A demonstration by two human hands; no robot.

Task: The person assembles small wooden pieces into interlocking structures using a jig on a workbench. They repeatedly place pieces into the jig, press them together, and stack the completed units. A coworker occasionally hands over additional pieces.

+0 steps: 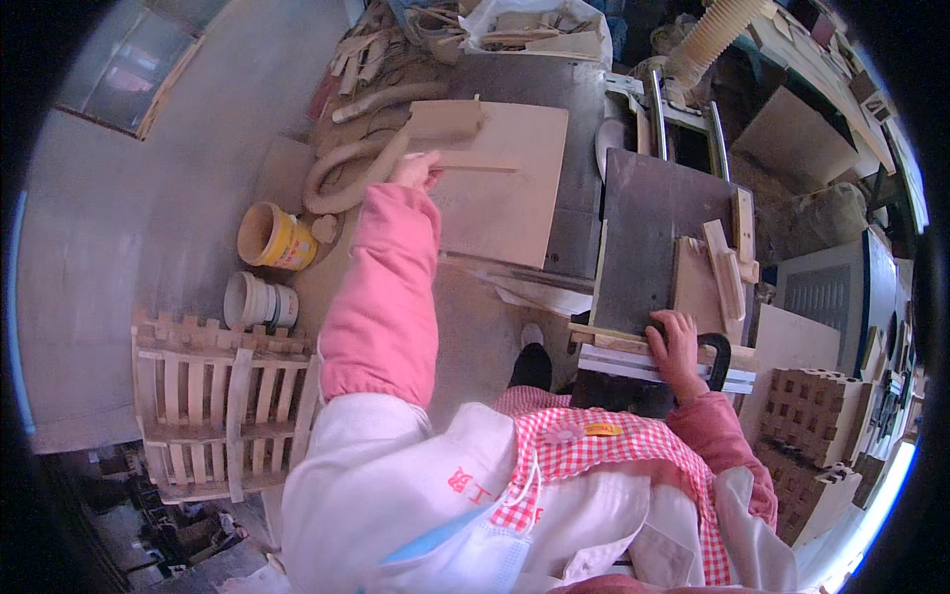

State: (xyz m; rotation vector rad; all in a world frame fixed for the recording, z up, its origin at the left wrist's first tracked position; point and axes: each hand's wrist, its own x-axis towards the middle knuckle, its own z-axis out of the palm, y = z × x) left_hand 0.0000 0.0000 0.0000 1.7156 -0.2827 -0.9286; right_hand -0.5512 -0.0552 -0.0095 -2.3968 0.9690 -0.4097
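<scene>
My left hand (pixel 416 172) reaches out over a pale board (pixel 505 213) lying on the saw table, its fingers closed on the end of a thin wooden strip (pixel 480 168). The strip points to the right across the board. A small stack of light wood (pixel 442 120) sits just beyond that hand. My right hand (pixel 677 348) lies with fingers apart on the near edge of the dark sliding table (pixel 641 257), touching its wooden fence strip (pixel 623 339). Close to its fingertips, several short wooden blocks (pixel 725 272) rest on a brown panel (pixel 693 287).
A black curved handle (pixel 719 358) stands right of my right hand. Two buckets, yellow (pixel 287 243) and white (pixel 280 305), and a slatted wooden crate (pixel 233 396) line the left. Wood offcuts (pixel 371 59) pile up beyond; notched blocks (pixel 811 416) are stacked at right.
</scene>
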